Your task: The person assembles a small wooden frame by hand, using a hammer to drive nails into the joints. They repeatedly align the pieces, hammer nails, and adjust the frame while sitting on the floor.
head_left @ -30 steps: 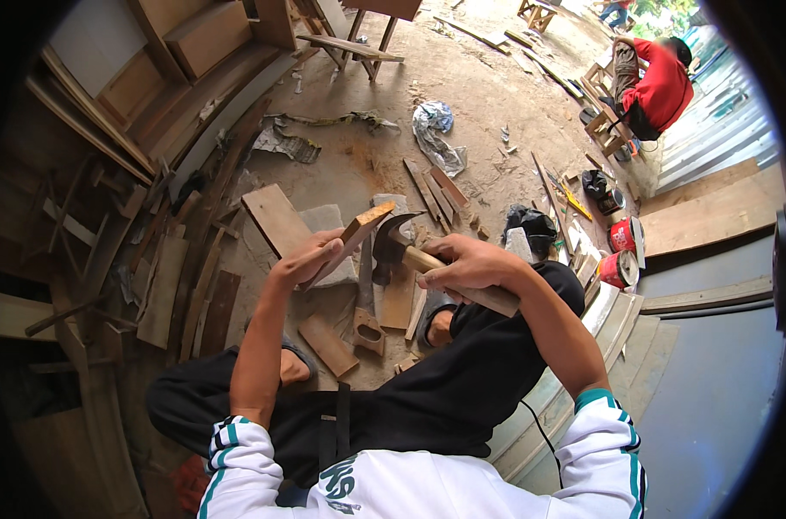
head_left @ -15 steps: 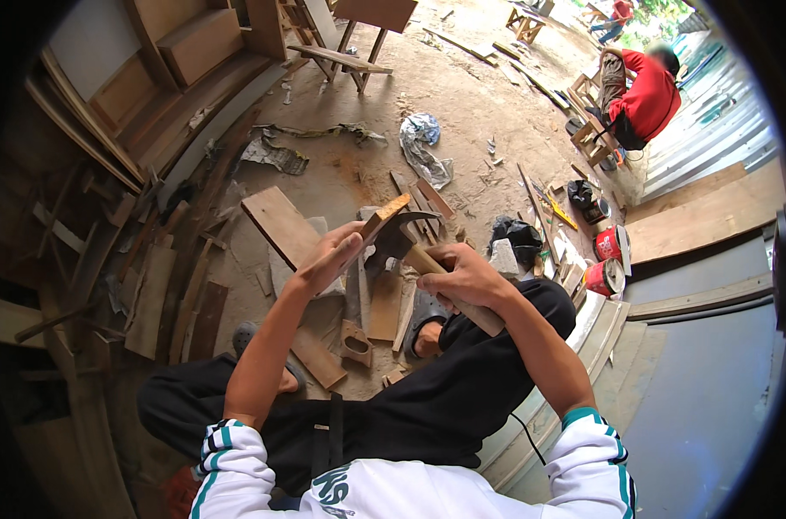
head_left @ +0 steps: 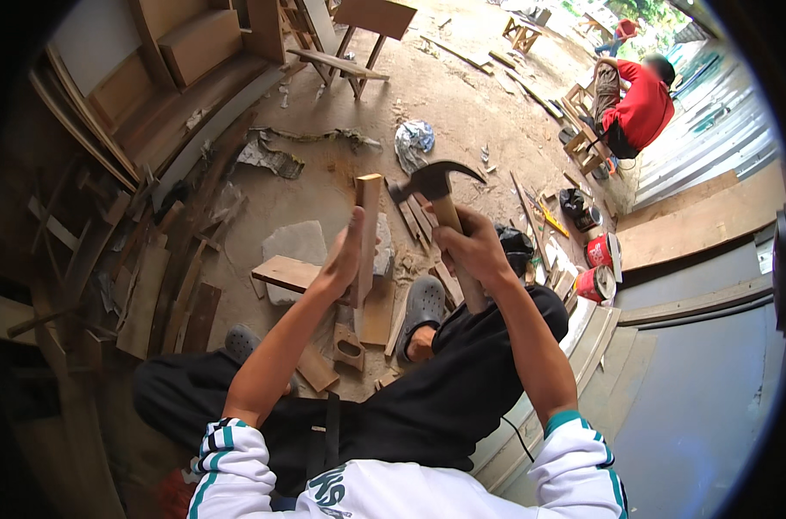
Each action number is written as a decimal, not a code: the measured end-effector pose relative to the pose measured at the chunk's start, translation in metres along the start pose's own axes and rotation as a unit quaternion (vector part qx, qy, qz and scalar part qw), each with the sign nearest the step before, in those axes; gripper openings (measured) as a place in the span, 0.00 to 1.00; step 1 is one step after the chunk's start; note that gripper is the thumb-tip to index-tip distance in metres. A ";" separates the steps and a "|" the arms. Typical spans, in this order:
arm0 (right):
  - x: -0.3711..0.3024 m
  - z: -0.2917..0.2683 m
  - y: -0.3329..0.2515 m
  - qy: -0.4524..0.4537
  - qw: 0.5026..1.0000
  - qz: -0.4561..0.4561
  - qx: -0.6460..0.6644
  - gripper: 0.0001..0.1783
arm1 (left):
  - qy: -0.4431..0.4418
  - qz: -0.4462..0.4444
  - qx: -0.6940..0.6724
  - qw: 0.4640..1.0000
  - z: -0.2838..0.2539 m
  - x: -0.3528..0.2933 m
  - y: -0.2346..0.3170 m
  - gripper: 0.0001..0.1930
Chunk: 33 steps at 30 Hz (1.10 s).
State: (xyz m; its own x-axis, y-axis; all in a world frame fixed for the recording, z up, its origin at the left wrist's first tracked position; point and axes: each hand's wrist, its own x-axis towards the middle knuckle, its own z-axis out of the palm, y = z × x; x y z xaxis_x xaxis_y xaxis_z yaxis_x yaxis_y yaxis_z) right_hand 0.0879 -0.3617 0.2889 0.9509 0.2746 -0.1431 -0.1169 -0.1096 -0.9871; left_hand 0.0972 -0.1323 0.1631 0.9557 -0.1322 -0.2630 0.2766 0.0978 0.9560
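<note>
My left hand (head_left: 346,253) is closed around a narrow wooden board (head_left: 370,227), which stands nearly upright with its pale end up. Another flat wooden piece (head_left: 286,272) sticks out to the left behind that wrist; whether it joins the held board is hidden. In my right hand (head_left: 474,246) is a claw hammer (head_left: 446,212), gripped by its wooden handle. Its dark head is up, just right of the board's top and apart from it. Below my hands, a wood block with an oval hole (head_left: 350,350) lies between my feet.
Pale stone slabs (head_left: 293,240) and wood offcuts (head_left: 318,368) lie around my feet. Stacked planks (head_left: 142,303) line the left side. Red cans (head_left: 596,283) and a black plastic bag (head_left: 516,246) are at the right. A person in red (head_left: 642,108) sits farther off.
The held board has turned from slanted to nearly upright. The hammer has swung up, its head now higher and its handle steeper. The wooden piece behind my left wrist has dropped lower.
</note>
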 end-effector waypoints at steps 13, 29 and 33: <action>-0.011 0.010 0.053 0.088 0.993 -0.041 -0.071 0.10 | -0.195 -0.003 -0.292 0.936 0.003 -0.027 0.047 0.52; -0.005 0.008 0.034 0.189 0.980 -0.052 -0.017 0.12 | -0.211 -0.062 -0.164 0.961 0.042 -0.018 0.001 0.38; -0.007 -0.001 0.041 0.199 0.979 -0.051 -0.006 0.11 | -0.176 -0.066 -0.179 0.966 0.049 -0.023 0.015 0.35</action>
State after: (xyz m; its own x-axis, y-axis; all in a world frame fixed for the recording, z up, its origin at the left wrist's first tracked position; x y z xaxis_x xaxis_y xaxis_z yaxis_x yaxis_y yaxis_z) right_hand 0.0763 -0.3692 0.2498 0.9941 -0.1082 -0.0022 -0.0145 -0.1132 -0.9935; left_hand 0.0743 -0.1763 0.1896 0.8338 -0.4882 -0.2578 0.4704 0.3839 0.7946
